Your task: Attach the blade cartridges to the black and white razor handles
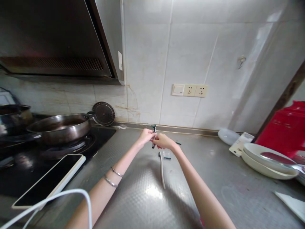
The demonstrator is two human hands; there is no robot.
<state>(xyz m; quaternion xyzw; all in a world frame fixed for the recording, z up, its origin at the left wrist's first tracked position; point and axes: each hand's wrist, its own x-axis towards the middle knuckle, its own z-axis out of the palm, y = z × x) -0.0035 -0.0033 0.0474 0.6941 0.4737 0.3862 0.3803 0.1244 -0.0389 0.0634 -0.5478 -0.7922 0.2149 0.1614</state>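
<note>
Razor (154, 129) pinched in both hands over the bench (133, 184).
Head view: fingers of my left hand (143, 137) and right hand (165, 141) close on its dark handle; a pale curved handle (162, 171) (dark-ended) lies nearer me.

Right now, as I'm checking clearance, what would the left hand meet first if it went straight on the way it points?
The left hand would probably meet the small black-handled tool at its fingertips, then the right hand; exact depth is unclear.
</note>
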